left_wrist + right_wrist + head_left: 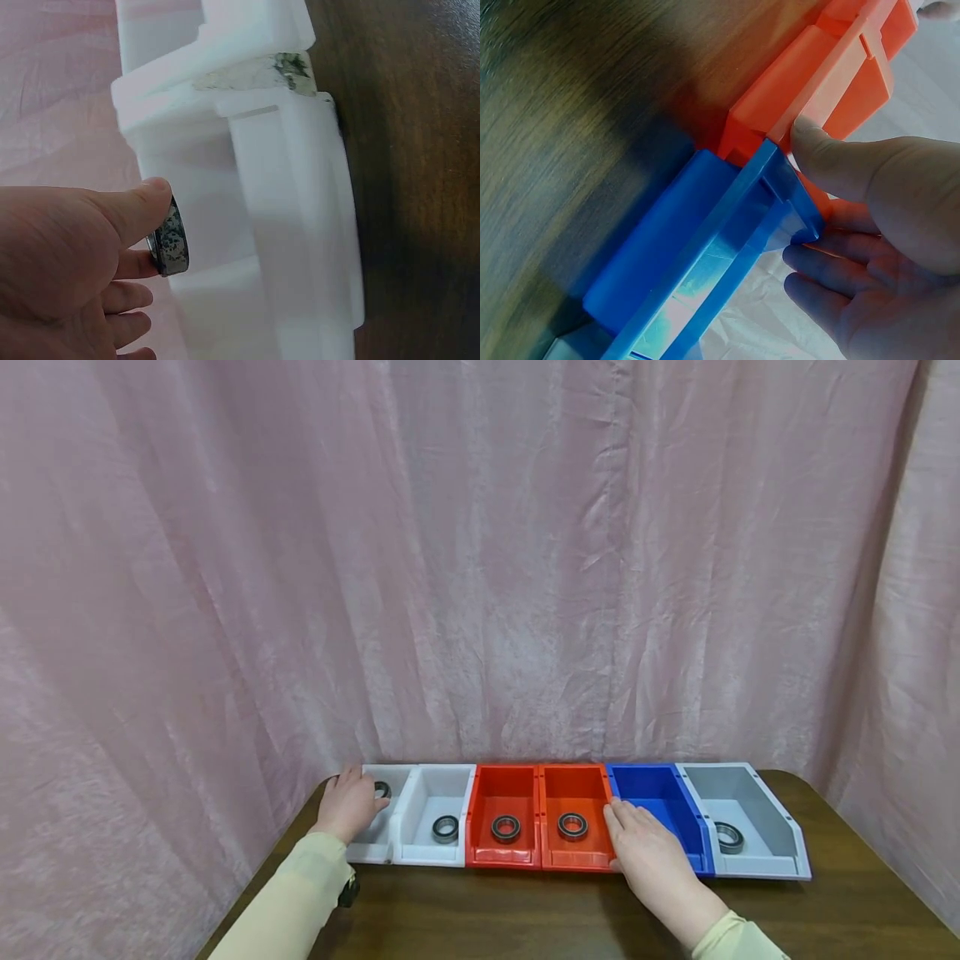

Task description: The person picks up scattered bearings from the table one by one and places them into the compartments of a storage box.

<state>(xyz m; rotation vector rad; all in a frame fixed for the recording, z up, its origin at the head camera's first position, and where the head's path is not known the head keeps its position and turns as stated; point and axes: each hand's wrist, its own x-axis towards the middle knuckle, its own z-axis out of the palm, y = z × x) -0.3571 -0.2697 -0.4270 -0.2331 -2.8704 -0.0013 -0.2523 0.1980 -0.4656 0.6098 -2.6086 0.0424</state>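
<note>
My left hand (349, 803) is over the leftmost white bin. Its thumb and fingers pinch a ball bearing (172, 244), a dark-edged metal ring standing on edge inside that bin's outline. In the left wrist view the remaining fingers curl loosely below it. My right hand (651, 858) lies over the divide between the orange-red bin (553, 862) and the blue bin (649, 240). In the right wrist view its thumb overlaps the orange-red rim, while its other fingers extend beside the blue corner. I see no bearing in this hand.
A white bin (420, 860) holds a bearing (446, 829). Two red bins hold one each, a left bearing (506, 839) and a right bearing (573, 837). The grey bin (772, 865) holds another bearing (738, 839). The row stands on a wooden table (480, 918) before a pink curtain (480, 568).
</note>
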